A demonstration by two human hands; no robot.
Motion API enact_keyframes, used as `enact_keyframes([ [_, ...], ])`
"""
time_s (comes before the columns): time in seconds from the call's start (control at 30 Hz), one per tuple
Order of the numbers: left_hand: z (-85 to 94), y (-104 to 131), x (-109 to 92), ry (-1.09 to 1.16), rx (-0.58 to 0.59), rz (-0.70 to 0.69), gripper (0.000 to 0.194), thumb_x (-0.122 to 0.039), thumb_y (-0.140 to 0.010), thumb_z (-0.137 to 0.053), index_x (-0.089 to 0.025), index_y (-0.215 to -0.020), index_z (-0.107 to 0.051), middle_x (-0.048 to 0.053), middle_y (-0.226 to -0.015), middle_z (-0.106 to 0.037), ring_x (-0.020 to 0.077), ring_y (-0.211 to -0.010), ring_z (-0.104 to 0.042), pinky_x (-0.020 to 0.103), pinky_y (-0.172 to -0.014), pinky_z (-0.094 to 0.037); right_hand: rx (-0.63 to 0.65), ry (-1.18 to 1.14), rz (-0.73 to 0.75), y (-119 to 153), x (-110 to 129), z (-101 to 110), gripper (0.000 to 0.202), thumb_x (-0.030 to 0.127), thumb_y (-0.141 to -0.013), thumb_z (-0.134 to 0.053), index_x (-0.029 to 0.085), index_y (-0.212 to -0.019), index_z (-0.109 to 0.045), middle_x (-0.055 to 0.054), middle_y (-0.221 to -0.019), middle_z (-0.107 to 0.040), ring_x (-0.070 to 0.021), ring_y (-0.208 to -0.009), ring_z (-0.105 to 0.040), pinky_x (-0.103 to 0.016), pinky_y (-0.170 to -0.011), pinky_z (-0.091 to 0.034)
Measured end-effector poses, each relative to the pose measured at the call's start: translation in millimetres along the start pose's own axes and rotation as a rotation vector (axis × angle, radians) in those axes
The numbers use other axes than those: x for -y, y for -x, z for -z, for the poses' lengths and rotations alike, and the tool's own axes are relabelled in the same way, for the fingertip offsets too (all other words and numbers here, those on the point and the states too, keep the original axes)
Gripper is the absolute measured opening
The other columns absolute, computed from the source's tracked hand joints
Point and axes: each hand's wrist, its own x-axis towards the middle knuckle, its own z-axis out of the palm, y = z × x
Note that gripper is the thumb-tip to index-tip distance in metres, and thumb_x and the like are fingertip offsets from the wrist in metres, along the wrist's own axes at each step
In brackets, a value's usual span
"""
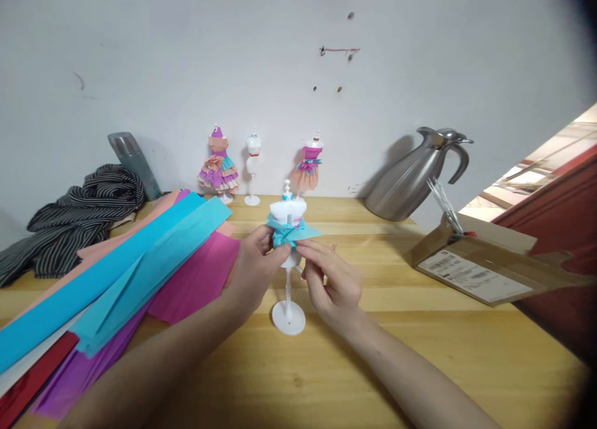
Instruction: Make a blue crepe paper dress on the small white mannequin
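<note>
A small white mannequin [288,212] stands upright on a round white base [288,318] at the middle of the table. Light blue crepe paper [295,231] is wrapped around its waist, with one pointed end sticking out to the right. My left hand [257,264] pinches the paper at the left side, its thumb across the front. On the other side, my right hand [330,278] has its thumb and fingers closed on the paper's lower right edge. A thin blue band circles the mannequin's neck.
Crepe paper sheets [140,261] and a striped cloth [93,214] lie left. Along the wall stand dressed mannequins [218,161] [310,161], a plainer one [252,161] and a bottle [135,165]. A steel jug [405,177] and an open cardboard box [476,270] are right.
</note>
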Motion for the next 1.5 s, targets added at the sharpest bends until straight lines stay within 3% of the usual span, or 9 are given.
enact_keyframes([
  [0.13, 0.4, 1, 2, -0.115, -0.037, -0.046, 0.026, -0.02, -0.072, -0.069, -0.019, -0.097, -0.061, 0.004, -0.098, -0.069, 0.0184, -0.09, -0.065, 0.031, -0.084, -0.05, -0.062, -0.116, -0.224, -3, 8, -2, 0.034, 0.01, -0.083, -0.056, 0.025, -0.112, -0.063, -0.008, -0.103, -0.066, -0.0173, -0.075, -0.065, -0.03, -0.058, -0.051],
  [0.33, -4.5, 2, 5, -0.193, -0.1, -0.088, 0.04, -0.022, -0.063, -0.079, -0.023, -0.099, -0.062, 0.005, -0.1, -0.069, 0.0221, -0.094, -0.064, 0.034, -0.084, -0.051, -0.083, -0.298, -0.441, -6, 17, -5, 0.03, 0.023, -0.081, -0.065, 0.024, -0.111, -0.061, -0.008, -0.104, -0.062, -0.0187, -0.084, -0.061, -0.032, -0.067, -0.052],
  [0.57, -9.6, 7, 6, -0.268, 0.035, -0.14, 0.046, -0.004, -0.067, -0.063, -0.023, -0.109, -0.061, 0.007, -0.12, -0.059, 0.021, -0.107, -0.06, 0.035, -0.095, -0.049, -0.115, -0.324, -0.53, -10, 13, -6, 0.035, 0.02, -0.073, -0.07, 0.025, -0.107, -0.062, -0.006, -0.109, -0.059, -0.0166, -0.084, -0.055, -0.028, -0.063, -0.049],
  [0.77, -8.6, 11, 8, -0.222, 0.097, -0.145, 0.047, -0.011, -0.079, -0.056, -0.022, -0.125, -0.054, 0.008, -0.134, -0.055, 0.0196, -0.115, -0.058, 0.035, -0.101, -0.046, -0.132, -0.308, -0.625, -11, -3, -5, 0.033, 0.027, -0.071, -0.073, 0.023, -0.101, -0.061, -0.005, -0.101, -0.062, -0.0188, -0.089, -0.055, -0.031, -0.07, -0.047],
  [0.93, -1.3, 2, 13, -0.098, 0.036, -0.075, 0.041, -0.021, -0.08, -0.063, -0.016, -0.121, -0.057, 0.012, -0.121, -0.064, 0.0221, -0.108, -0.062, 0.037, -0.094, -0.05, -0.079, -0.432, -0.751, -16, -2, -1, 0.03, 0.033, -0.072, -0.071, 0.02, -0.097, -0.061, -0.006, -0.097, -0.064, -0.0198, -0.086, -0.057, -0.034, -0.073, -0.049],
  [1.17, 12.5, -15, 25, 0.058, 0.184, 0.044, 0.023, -0.026, -0.075, -0.071, -0.015, -0.095, -0.07, 0.008, -0.1, -0.072, 0.0215, -0.096, -0.064, 0.036, -0.092, -0.047, -0.051, -0.374, -0.634, -19, 7, 0, 0.023, 0.026, -0.074, -0.067, 0.023, -0.097, -0.064, -0.007, -0.107, -0.065, -0.0215, -0.095, -0.059, -0.031, -0.068, -0.046],
  [1.37, 20.3, -20, 34, 0.194, 0.289, 0.079, 0.034, -0.025, -0.073, -0.074, -0.019, -0.106, -0.069, 0.008, -0.115, -0.068, 0.0237, -0.108, -0.061, 0.037, -0.096, -0.045, -0.056, -0.201, -0.461, -20, 13, 0, 0.024, 0.018, -0.076, -0.064, 0.024, -0.099, -0.064, -0.005, -0.104, -0.067, -0.021, -0.094, -0.059, -0.033, -0.069, -0.047],
  [1.5, 19.1, -16, 31, 0.277, 0.332, 0.143, 0.035, -0.028, -0.073, -0.077, -0.018, -0.106, -0.069, 0.008, -0.11, -0.07, 0.023, -0.103, -0.063, 0.035, -0.093, -0.048, -0.048, -0.074, -0.34, -21, 19, 3, 0.022, 0.015, -0.078, -0.064, 0.023, -0.099, -0.064, -0.006, -0.099, -0.067, -0.0221, -0.094, -0.059, -0.039, -0.078, -0.048],
])
